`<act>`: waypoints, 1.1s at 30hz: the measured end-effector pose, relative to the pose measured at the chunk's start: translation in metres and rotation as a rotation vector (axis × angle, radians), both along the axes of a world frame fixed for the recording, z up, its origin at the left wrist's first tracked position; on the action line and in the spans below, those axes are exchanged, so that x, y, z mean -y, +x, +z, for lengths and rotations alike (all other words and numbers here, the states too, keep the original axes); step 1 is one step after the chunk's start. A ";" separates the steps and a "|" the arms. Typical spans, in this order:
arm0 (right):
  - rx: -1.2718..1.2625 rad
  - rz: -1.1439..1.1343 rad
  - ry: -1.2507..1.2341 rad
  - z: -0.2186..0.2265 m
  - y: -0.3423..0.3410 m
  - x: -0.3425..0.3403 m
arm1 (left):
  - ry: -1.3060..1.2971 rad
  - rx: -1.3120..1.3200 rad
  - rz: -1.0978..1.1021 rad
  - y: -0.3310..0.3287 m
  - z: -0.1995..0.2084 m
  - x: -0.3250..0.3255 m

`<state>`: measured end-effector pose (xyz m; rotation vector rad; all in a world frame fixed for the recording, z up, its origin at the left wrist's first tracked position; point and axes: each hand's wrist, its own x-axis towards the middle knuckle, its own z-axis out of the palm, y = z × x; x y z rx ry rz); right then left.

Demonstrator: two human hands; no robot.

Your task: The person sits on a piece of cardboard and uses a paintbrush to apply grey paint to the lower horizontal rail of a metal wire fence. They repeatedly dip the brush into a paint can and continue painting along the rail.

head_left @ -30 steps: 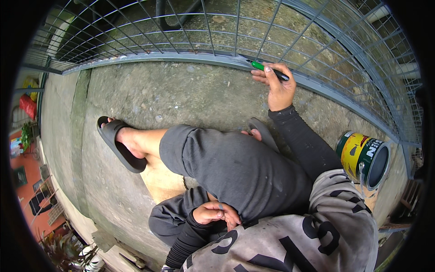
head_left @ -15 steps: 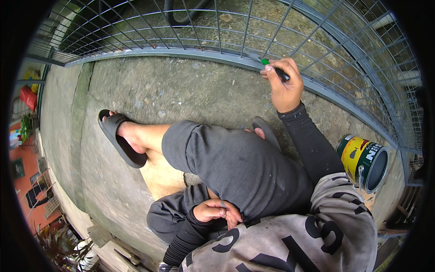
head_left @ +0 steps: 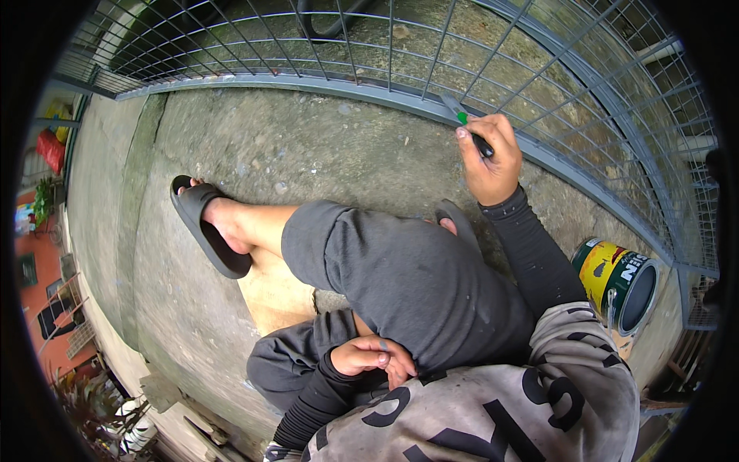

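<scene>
My right hand (head_left: pixel 493 158) is closed around a paintbrush (head_left: pixel 480 143) with a black handle and a green collar. The brush's grey tip touches or lies just over the lower blue-grey rail (head_left: pixel 369 91) of a wire mesh fence (head_left: pixel 391 46). Down in my lap rests my left hand (head_left: pixel 372 359), its fingers loosely bent and apart, with nothing seen in them. A paint can (head_left: pixel 608 273), yellow and dark green, lies tilted beside my right elbow; grey-blue paint colours its mouth.
The mesh fence curves across the far side and down the right. Under my legs is a piece of tan board (head_left: pixel 277 296) on the stained concrete floor (head_left: pixel 231 146). A red bag (head_left: pixel 51 150) and potted plants (head_left: pixel 92 412) stand along the left.
My right hand and the brush have shifted slightly right and nearer along the rail. The view has turned a little. My left hand stays in my lap.
</scene>
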<state>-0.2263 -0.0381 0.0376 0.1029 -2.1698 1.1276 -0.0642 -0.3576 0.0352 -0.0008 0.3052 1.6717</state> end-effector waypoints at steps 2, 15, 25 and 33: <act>-0.069 0.044 0.043 0.005 0.000 -0.001 | -0.007 -0.005 -0.010 -0.001 0.000 0.000; -0.046 0.131 0.224 -0.013 0.010 0.005 | -0.038 -0.053 -0.057 -0.005 0.004 -0.002; -0.044 0.174 0.138 -0.028 0.001 0.006 | -0.028 -0.063 -0.068 -0.006 0.005 -0.004; -0.030 0.105 -0.015 -0.030 0.003 0.002 | -0.047 -0.052 -0.082 -0.006 0.006 -0.004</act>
